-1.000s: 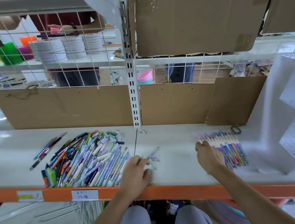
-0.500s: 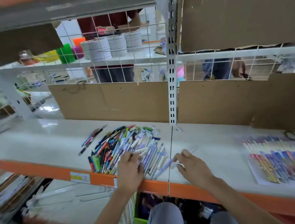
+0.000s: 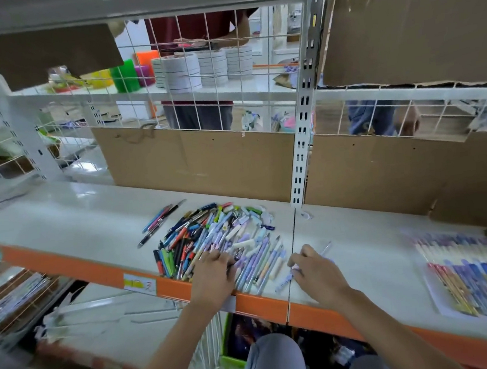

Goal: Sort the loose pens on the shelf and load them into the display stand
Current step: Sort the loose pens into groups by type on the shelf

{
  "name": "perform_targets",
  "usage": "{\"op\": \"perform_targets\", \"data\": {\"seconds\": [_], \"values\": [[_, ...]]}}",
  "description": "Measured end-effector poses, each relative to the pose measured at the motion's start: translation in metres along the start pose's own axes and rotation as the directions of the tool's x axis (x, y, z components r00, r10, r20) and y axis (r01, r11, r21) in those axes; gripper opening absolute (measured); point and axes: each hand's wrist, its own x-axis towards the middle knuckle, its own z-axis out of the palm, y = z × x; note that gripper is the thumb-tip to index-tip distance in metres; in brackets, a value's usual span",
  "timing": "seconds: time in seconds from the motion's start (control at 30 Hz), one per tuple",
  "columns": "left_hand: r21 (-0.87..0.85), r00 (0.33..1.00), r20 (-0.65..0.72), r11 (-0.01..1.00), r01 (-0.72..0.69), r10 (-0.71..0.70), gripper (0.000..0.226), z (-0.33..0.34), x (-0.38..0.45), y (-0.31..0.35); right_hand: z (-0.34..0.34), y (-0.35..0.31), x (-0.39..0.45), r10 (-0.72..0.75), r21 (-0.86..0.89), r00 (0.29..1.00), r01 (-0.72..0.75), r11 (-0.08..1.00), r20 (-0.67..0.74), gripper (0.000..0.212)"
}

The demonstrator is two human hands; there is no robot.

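Pens (image 3: 211, 239) are lying heaped, pointing away, under the left hand (image 3: 214, 274)'s loose grip; right hand (image 3: 316, 271) is pinching one pen (image 3: 286, 280).

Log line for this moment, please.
phase: sorting | left hand: on pen pile | right hand: fingers at a loose pen | sorted pens: on shelf, right
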Motion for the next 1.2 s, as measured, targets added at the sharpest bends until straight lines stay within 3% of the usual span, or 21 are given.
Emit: {"op": "perform_targets", "data": {"seconds": [0.2, 0.33, 0.43, 0.6, 0.83, 1.0, 1.1, 1.2], "values": [[-0.081, 0.999, -0.027, 0.996, -0.023, 0.021, 0.026, 0.005, 0.0, 0.002, -0.003, -0.011, 0.014, -0.039, 0.081, 0.999, 0.042, 0.996, -0.035, 0.023], [-0.081, 0.963, -0.269, 0.995, -0.054, 0.031, 0.037, 0.012, 0.005, -0.011, 0.0, -0.022, 0.034, -0.068, 0.108, 0.995, 0.076, 0.991, -0.075, 0.022], [-0.138, 0.935, -0.352, 0.99, -0.011, -0.038, 0.032, 0.014, 0.008, -0.019, 0.002, -0.03, 0.053, -0.068, 0.128, 0.994, 0.079, 0.989, -0.089, 0.023], [-0.12, 0.922, -0.382, 0.992, 0.026, -0.07, 0.027, 0.022, 0.009, -0.02, 0.003, -0.053, 0.091, -0.085, 0.134, 0.987, 0.103, 0.986, -0.133, 0.023], [-0.061, 0.929, -0.364, 0.997, 0.045, -0.064, 0.026, 0.025, 0.009, -0.021, 0.007, -0.08, 0.134, -0.067, 0.033, 0.998, 0.067, 0.997, -0.005, 0.028], [-0.068, 0.933, -0.355, 0.997, 0.038, -0.06, 0.029, 0.021, 0.009, -0.022, -0.003, -0.078, 0.138, -0.125, -0.064, 0.992, 0.125, 0.99, 0.012, 0.014], [-0.096, 0.936, -0.346, 0.995, 0.028, -0.06, 0.029, 0.021, 0.008, -0.022, -0.009, -0.063, 0.128, -0.175, -0.031, 0.985, 0.174, 0.984, -0.005, 0.008], [-0.135, 0.942, -0.335, 0.99, -0.044, -0.004, 0.031, 0.021, 0.008, -0.026, -0.015, -0.043, 0.105, -0.101, 0.099, 0.994, 0.106, 0.989, -0.052, 0.007]]}}
